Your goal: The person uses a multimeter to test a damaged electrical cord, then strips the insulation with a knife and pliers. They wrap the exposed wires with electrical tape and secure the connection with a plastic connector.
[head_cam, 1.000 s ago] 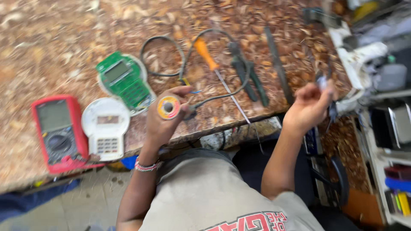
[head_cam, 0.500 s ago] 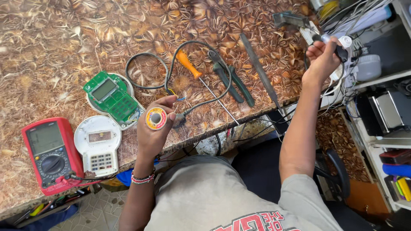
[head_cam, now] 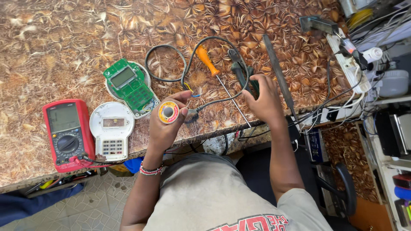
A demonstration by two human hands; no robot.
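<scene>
My left hand [head_cam: 165, 122] holds a small yellow and red spool of solder [head_cam: 168, 112] upright over the front edge of the brown patterned worktop [head_cam: 60, 47]. My right hand [head_cam: 264, 99] rests on the worktop with its fingers over the dark green handles of a pair of pliers [head_cam: 240, 70]; whether it grips them cannot be told. An orange-handled screwdriver [head_cam: 209, 62] lies between the two hands, beside a looped black cable [head_cam: 171, 64].
A green circuit board [head_cam: 129, 85] lies on a round white case; a white keypad cover [head_cam: 111, 129] and a red multimeter [head_cam: 68, 133] sit left of it. A long metal file [head_cam: 277, 75] lies right of the pliers. A power strip [head_cam: 347, 60] with cables fills the right edge.
My right hand has come back from the power strip at the far right and settled on the pliers. My left hand keeps the solder spool in nearly the same place.
</scene>
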